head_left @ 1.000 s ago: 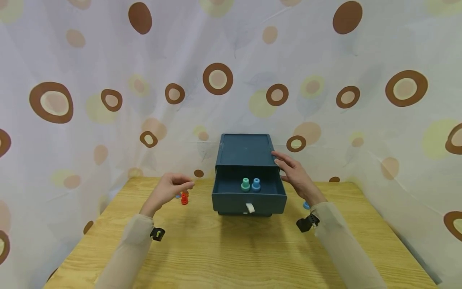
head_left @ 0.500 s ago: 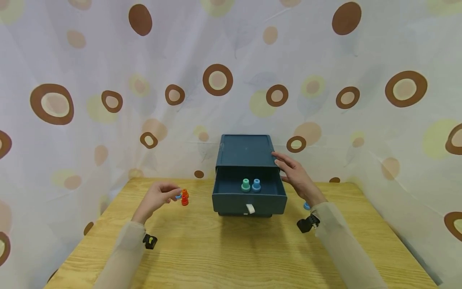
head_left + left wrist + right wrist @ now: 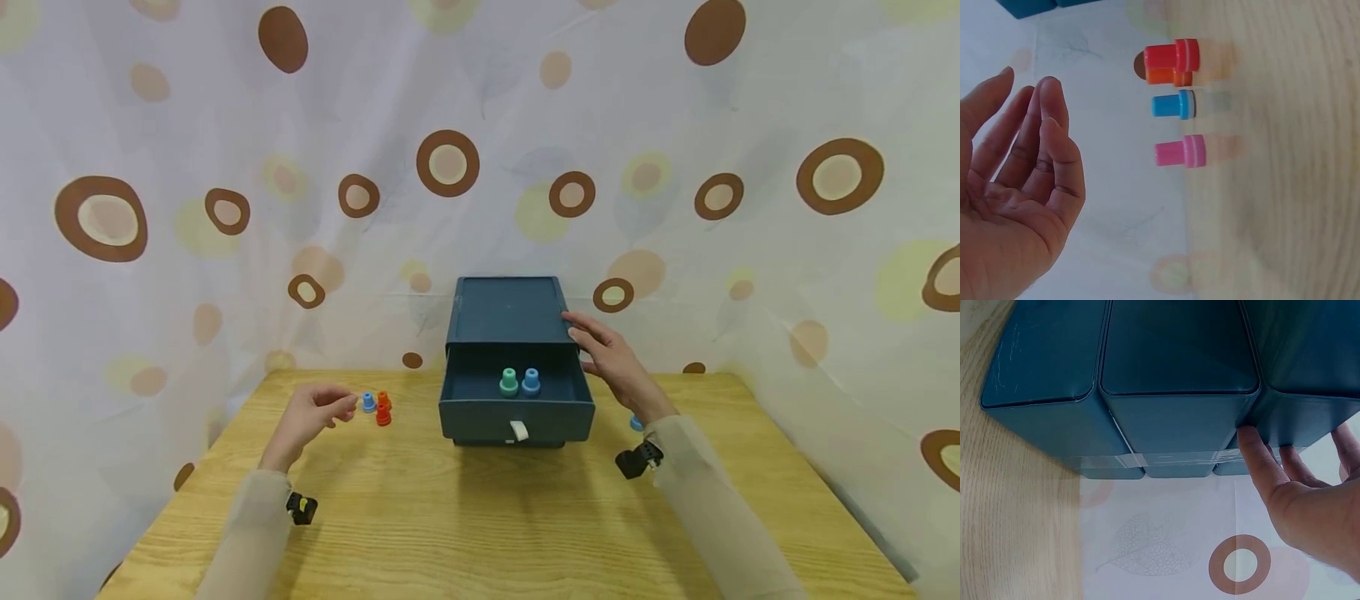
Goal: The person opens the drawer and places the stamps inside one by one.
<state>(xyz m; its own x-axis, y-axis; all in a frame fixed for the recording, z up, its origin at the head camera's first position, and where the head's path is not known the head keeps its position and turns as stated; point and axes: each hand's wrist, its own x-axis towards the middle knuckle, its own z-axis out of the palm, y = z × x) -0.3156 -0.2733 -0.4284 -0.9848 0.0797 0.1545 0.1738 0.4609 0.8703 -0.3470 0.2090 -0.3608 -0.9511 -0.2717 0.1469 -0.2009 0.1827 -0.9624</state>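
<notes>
My left hand (image 3: 311,417) hovers over the table's left side, fingers loosely bent and nothing in them. Just beyond its fingertips stand small stamp-like pegs with wide bases: blue (image 3: 1167,105), red (image 3: 1169,56), orange (image 3: 1160,76) and pink (image 3: 1179,152). The pink one is hidden in the head view. My right hand (image 3: 618,362) rests its fingertips on the side of a dark blue drawer cabinet (image 3: 510,310), touching it near the top. Its upper drawer (image 3: 480,423) is pulled out, holding a green peg (image 3: 509,383) and a blue peg beside it.
A blue piece (image 3: 636,423) lies right of the cabinet, partly behind my right wrist. The drawer's white pull tab (image 3: 519,431) sticks out over the wooden table (image 3: 480,533). Clear tape (image 3: 1172,459) runs across the cabinet's side. A patterned curtain hangs behind.
My left hand has moved left and away from the red and orange pegs, uncovering the blue peg beside them. The right hand stays at the cabinet, and the drawer has not moved.
</notes>
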